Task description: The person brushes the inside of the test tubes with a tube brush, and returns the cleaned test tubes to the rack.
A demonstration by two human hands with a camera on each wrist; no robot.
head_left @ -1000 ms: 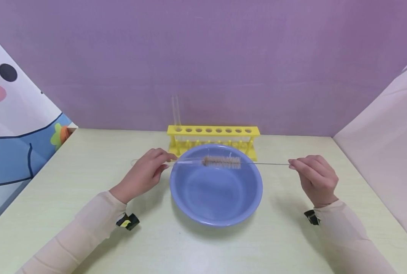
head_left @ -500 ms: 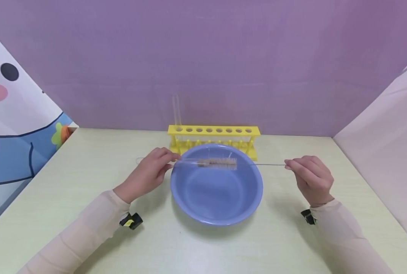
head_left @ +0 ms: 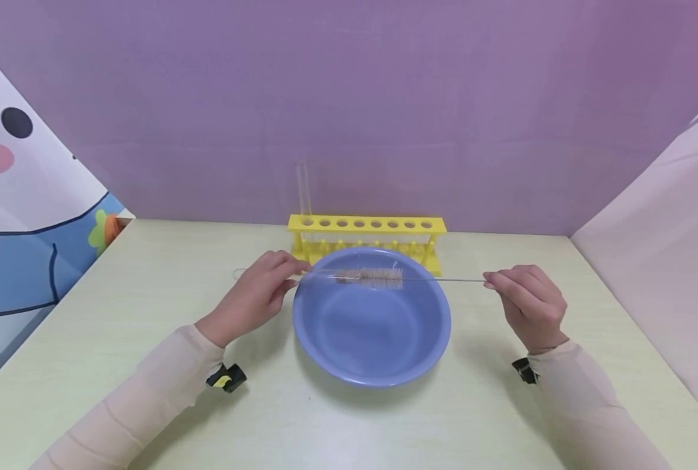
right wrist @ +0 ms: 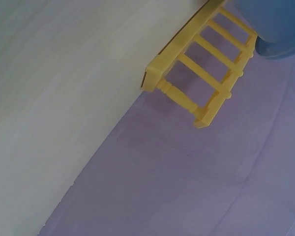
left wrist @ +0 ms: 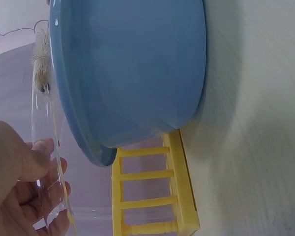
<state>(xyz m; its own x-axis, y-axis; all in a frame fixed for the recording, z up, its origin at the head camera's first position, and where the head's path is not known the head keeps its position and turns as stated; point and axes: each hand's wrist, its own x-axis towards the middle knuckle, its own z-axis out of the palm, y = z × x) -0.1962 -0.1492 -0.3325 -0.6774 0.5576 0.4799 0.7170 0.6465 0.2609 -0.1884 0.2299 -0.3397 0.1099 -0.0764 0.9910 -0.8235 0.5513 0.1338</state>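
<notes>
Holds with left hand [head_left: 257, 294] a clear glass test tube [head_left: 325, 276], gripped near the mouth, thumb on one side and curled fingers on the other. Lies nearly level over the far part of a blue basin [head_left: 372, 329], rounded end extending left past the hand.

Pinches with right hand [head_left: 533, 307], between thumb and index finger, the thin wire handle [head_left: 448, 280] of a test-tube brush [head_left: 380, 278]. Runs straight, roughly in line with the tube, above the basin's right rim. Bristles pale tan: leading part squeezed narrow inside the tube mouth, rear part flared outside it.

Just behind basin: yellow test-tube rack [head_left: 366, 224], single row of round holes along the top bar, lower front partly hidden by the basin. In its leftmost hole: second test tube [head_left: 303, 189], near upright, reaching well above the bar.

Beneath: pale table [head_left: 478, 418]. Beyond: purple backdrop [head_left: 349, 98]; at far left, cartoon-print cloth [head_left: 37, 189].
</notes>
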